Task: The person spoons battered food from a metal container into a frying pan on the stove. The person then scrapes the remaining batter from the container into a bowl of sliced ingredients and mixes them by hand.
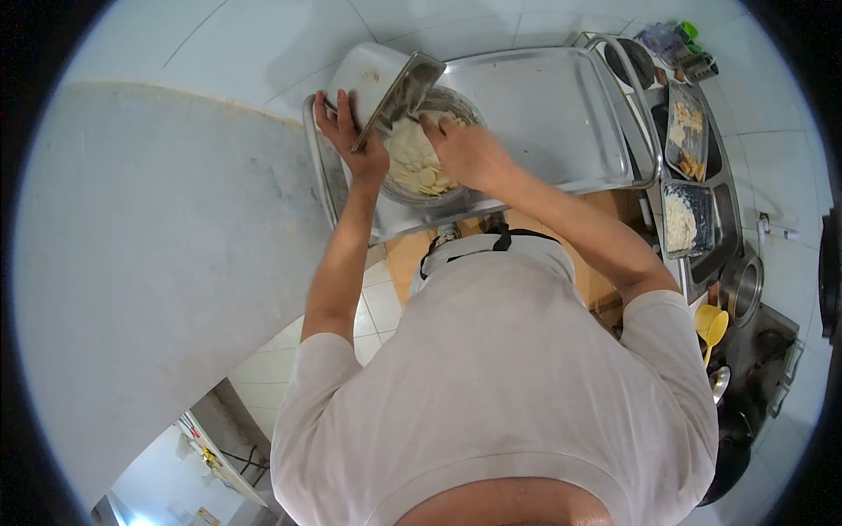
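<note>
A metal tray [405, 91] is tipped on its side over a round metal bowl [471, 107], its inside facing right. My left hand [358, 140] supports the tray at its left side and lower end, with fingers spread along it. In the bowl lie pale round slices [428, 178] and a white floury or batter-like mass [405, 145]. Over the right part of the bowl, my right hand [469, 156] reaches toward the tray's inside with its index finger extended. Nothing shows in that hand; some of its fingertips are hard to make out.
The bowl stands on a metal cart top [553, 114] with a raised rail. A white container [361, 74] sits behind the tray. To the right are a tray of yellowish pieces [693, 167], a tray of white flour [680, 219], a metal pot [745, 289] and a yellow dipper [710, 324].
</note>
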### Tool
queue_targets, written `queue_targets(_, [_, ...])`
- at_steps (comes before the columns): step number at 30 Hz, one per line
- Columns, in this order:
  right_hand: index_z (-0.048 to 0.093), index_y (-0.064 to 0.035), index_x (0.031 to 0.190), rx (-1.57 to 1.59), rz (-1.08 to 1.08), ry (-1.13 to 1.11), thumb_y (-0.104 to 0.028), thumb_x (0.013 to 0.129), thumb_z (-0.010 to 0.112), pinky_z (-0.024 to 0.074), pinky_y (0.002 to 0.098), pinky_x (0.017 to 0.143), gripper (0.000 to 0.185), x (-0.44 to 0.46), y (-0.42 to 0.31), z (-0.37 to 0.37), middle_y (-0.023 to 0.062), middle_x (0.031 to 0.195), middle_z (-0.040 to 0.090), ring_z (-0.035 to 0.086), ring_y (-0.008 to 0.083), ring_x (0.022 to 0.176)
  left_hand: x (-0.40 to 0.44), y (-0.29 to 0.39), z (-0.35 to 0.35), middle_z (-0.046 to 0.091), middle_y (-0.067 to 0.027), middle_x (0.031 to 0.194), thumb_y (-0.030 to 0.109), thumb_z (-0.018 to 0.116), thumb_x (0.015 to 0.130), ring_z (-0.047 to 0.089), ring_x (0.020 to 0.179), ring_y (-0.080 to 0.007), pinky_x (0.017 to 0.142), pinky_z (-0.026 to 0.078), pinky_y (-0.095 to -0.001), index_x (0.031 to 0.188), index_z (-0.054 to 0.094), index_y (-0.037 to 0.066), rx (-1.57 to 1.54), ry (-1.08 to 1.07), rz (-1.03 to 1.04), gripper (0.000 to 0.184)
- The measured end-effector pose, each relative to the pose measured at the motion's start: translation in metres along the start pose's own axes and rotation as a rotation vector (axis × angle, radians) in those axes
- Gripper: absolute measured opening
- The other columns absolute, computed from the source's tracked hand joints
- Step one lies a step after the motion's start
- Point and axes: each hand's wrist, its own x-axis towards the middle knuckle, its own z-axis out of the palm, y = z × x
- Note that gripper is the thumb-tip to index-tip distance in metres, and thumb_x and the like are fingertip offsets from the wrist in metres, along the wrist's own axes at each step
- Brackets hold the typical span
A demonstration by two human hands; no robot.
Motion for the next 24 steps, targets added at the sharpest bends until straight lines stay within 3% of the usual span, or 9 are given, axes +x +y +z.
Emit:
queue_targets(3, [0.041, 0.002, 0.143, 0.117, -0.095, 0.166, -0.01, 0.084, 0.054, 0.0562, 0.0434, 0.057, 0.062, 0.027, -0.005, 0.008, 0.0243, 0.098, 0.064, 0.068, 0.0365, 0.069, -0.005, 0.007, 0.002, 0.012, -0.0229, 0.156, -0.01, 0.044, 0.082, 0.022, 0.143, -0.0411, 0.115, 0.033, -0.0468, 0.149, 0.037, 0.004, -0.034, -0.003, -0.023, 0.069])
queue_targets(6, [0.043, 0.0026, 0.141, 0.074, -0.05, -0.005, -0.01, 0.083, 0.056, 0.0566, 0.0447, 0.062, 0.061, 0.022, -0.015, 0.015, 0.0237, 0.093, 0.065, 0.068, 0.0375, 0.072, 0.001, 0.009, 0.006, 0.012, -0.0226, 0.156, -0.01, 0.044, 0.082, 0.022, 0.144, -0.0405, 0.115, 0.032, -0.0459, 0.149, 0.037, 0.004, -0.061, 0.021, -0.029, 0.069])
queue_targets(12, [0.048, 0.0026, 0.135, 0.122, -0.033, 0.001, -0.008, 0.082, 0.055, 0.0548, 0.0481, 0.06, 0.054, -0.013, 0.01, 0.023, 0.0235, 0.085, 0.067, 0.067, 0.0415, 0.067, -0.002, -0.008, 0.0, 0.013, -0.022, 0.156, -0.011, 0.046, 0.082, 0.023, 0.144, -0.0401, 0.115, 0.03, -0.0459, 0.149, 0.038, 0.005, -0.018, 0.034, -0.065, 0.07])
queue_targets(18, [0.052, -0.005, 0.133, 0.141, 0.124, 0.027, -0.006, 0.083, 0.052, 0.0533, 0.0501, 0.06, 0.05, 0.033, 0.035, 0.017, 0.0246, 0.071, 0.065, 0.066, 0.0416, 0.069, -0.006, 0.005, 0.0, 0.013, -0.0215, 0.156, -0.01, 0.047, 0.082, 0.026, 0.142, -0.0409, 0.115, 0.029, -0.0463, 0.148, 0.039, 0.006, -0.099, 0.0, -0.067, 0.068])
queue_targets(20, [0.056, -0.0047, 0.126, 0.148, 0.045, 0.002, -0.01, 0.088, 0.05, 0.0546, 0.0502, 0.062, 0.039, 0.025, 0.038, 0.02, 0.0219, 0.074, 0.066, 0.067, 0.0405, 0.069, -0.003, 0.008, 0.003, 0.013, -0.0214, 0.156, -0.01, 0.046, 0.082, 0.028, 0.141, -0.041, 0.115, 0.029, -0.0458, 0.148, 0.04, 0.006, -0.091, 0.024, -0.007, 0.068])
queue_targets(23, [0.057, -0.0043, 0.125, 0.122, -0.014, -0.091, -0.012, 0.09, 0.048, 0.0552, 0.0489, 0.061, 0.036, 0.005, 0.046, 0.025, 0.0215, 0.074, 0.067, 0.067, 0.0404, 0.068, -0.006, -0.001, 0.002, 0.018, -0.0194, 0.155, 0.012, 0.053, 0.093, 0.03, 0.141, -0.0382, 0.111, 0.038, -0.0473, 0.15, 0.039, 0.009, 0.05, 0.047, 0.013, 0.058])
queue_targets(24, [0.057, -0.0042, 0.125, 0.107, -0.022, -0.131, -0.012, 0.09, 0.049, 0.0552, 0.0483, 0.06, 0.037, -0.001, 0.049, 0.026, 0.022, 0.073, 0.066, 0.067, 0.0406, 0.066, -0.007, -0.004, 0.002, 0.019, -0.0197, 0.155, 0.013, 0.053, 0.093, 0.03, 0.141, -0.0384, 0.111, 0.038, -0.0473, 0.149, 0.039, 0.009, 0.049, 0.061, 0.008, 0.058])
